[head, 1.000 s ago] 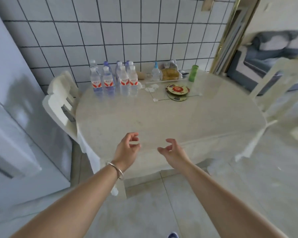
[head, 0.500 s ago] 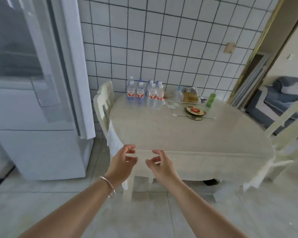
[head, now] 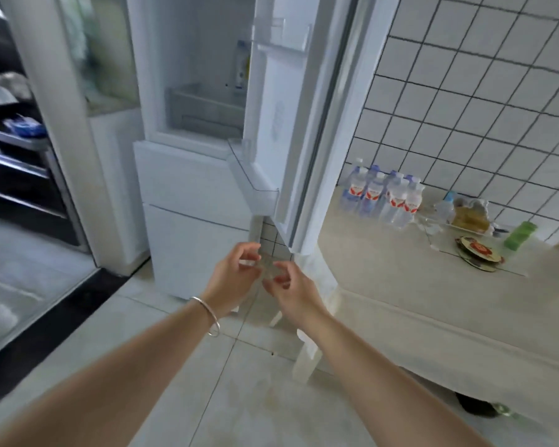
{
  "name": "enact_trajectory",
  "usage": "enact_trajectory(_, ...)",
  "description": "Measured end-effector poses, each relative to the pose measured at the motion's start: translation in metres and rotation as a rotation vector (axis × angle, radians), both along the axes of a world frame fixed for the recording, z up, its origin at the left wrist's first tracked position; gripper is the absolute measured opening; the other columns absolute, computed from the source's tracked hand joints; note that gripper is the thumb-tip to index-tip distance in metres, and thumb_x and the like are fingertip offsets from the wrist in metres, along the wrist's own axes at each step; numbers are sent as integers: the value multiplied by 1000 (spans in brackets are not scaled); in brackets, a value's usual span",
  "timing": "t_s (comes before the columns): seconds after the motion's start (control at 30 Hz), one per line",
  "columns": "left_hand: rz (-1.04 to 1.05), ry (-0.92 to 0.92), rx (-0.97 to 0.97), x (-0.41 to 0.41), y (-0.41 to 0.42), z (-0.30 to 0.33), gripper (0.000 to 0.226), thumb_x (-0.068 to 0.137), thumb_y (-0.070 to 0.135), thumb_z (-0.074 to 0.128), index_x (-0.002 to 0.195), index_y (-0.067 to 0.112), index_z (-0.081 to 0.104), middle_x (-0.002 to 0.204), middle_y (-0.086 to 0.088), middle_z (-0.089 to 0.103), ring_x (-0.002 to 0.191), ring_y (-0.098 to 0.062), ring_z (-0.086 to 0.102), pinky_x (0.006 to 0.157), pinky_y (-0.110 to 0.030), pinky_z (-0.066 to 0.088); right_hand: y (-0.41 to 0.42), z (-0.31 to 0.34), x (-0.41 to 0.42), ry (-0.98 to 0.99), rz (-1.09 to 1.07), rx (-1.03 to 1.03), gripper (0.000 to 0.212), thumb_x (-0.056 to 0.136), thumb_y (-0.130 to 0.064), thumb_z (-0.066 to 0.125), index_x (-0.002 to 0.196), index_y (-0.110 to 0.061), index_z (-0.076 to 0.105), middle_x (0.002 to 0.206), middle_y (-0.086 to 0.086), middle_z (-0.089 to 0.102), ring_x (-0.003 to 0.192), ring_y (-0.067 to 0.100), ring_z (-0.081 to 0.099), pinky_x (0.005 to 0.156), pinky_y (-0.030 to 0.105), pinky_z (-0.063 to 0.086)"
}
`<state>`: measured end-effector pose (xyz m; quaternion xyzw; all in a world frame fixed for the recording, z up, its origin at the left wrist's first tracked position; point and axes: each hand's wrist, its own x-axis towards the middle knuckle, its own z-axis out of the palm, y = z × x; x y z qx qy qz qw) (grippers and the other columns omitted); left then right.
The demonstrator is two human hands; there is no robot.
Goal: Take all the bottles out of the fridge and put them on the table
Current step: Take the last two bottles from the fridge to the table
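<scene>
We hold our left hand [head: 236,279] and right hand [head: 292,293] loosely curled, each grip empty, before the open fridge [head: 207,124]. One bottle [head: 242,64] stands inside (blurred); the other bottles [head: 381,196] cluster on the worktop [head: 400,269] by the tiled wall.

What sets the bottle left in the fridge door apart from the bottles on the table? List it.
1. The bottle in the fridge door stands alone on a shelf; the bottles on the table stand clustered by the tiled wall.
2. The door bottle shows a yellowish label; the table bottles carry red-and-white labels.
3. The door bottle is half hidden by the door's edge; the table bottles are in plain view.
Shared: all stand upright.
</scene>
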<state>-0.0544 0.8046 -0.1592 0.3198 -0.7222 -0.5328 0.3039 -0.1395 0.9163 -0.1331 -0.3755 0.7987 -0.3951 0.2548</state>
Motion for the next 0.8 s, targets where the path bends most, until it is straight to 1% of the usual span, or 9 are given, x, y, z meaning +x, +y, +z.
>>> enact_trajectory(0.07,3,29,-8,18,-38,3,31,86,3,61,108,23,53,93,7,58,79,-18,58,77,-31,45,-39,1,16,15,26,-2,50,89,-42,57,134,-26,42,105,-10,54,93,7,54,79,23,43)
enact_trajectory(0.13,-3,19,-20,36,-78,7,31,86,4,61,112,20,53,95,5,58,79,-17,59,76,-32,46,-80,0,30,31,20,-8,50,89,-43,55,134,-27,41,107,-10,55,88,5,53,69,19,41)
enact_trajectory(0.17,-2,19,-27,44,-98,9,31,86,5,61,111,21,52,96,5,58,80,-17,59,76,-32,47,-100,0,36,30,11,-15,49,89,-43,55,133,-27,41,107,-10,55,89,6,53,70,19,40)
enact_trajectory(0.27,11,28,-48,63,-160,12,30,87,5,60,111,22,52,97,5,59,81,-18,59,79,-36,49,-161,3,51,2,10,-49,49,89,-42,56,133,-25,42,108,-9,55,97,8,54,81,25,40)
enact_trajectory(0.4,15,11,-49,70,-231,8,32,88,8,59,116,22,52,99,6,60,84,-17,61,79,-35,49,-230,8,58,4,8,-75,48,88,-40,56,132,-25,43,106,-10,56,97,9,55,82,26,43)
enact_trajectory(0.53,46,24,19,54,-292,7,31,89,8,58,111,28,51,102,4,61,80,-10,61,67,-24,48,-294,15,42,20,10,-86,47,89,-39,55,132,-27,42,108,-9,56,97,10,55,83,27,45)
enact_trajectory(0.63,64,39,18,34,-341,12,31,89,9,59,111,28,51,101,6,61,80,-9,60,67,-25,48,-350,21,16,49,4,-106,47,88,-39,56,131,-25,43,106,-9,56,97,10,54,86,29,45)
enact_trajectory(0.73,92,62,4,11,-397,21,31,89,8,58,111,27,51,100,6,60,79,-10,60,64,-24,48,-412,23,-15,48,-17,-153,46,88,-38,56,130,-22,44,101,-8,55,95,11,53,84,28,43)
enact_trajectory(0.8,120,69,10,-7,-439,30,30,89,9,58,111,28,51,102,6,59,82,-12,61,65,-25,49,-455,26,-36,39,-31,-173,45,89,-35,56,129,-20,45,96,-9,54,93,12,54,83,27,42)
